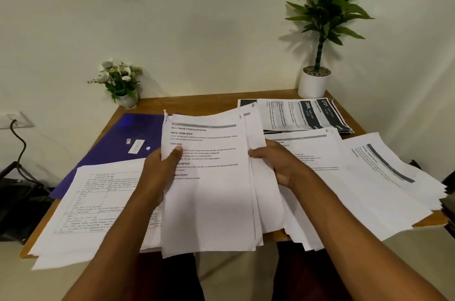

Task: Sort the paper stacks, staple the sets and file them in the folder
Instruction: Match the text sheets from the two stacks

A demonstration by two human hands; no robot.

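Note:
I hold a stack of printed white sheets up over the middle of the wooden table. My left hand grips its left edge with the thumb on the top page. My right hand grips the right edge, fingers behind the sheets. A blue-purple folder lies flat at the back left. A pile with printed tables lies at the front left. More text pages spread to the right, and dark-headed sheets lie at the back right. No stapler is visible.
A small pot of white flowers stands at the table's back left corner and a tall green plant in a white pot at the back right. Sheets overhang the right and front edges. A wall socket with a cable is left.

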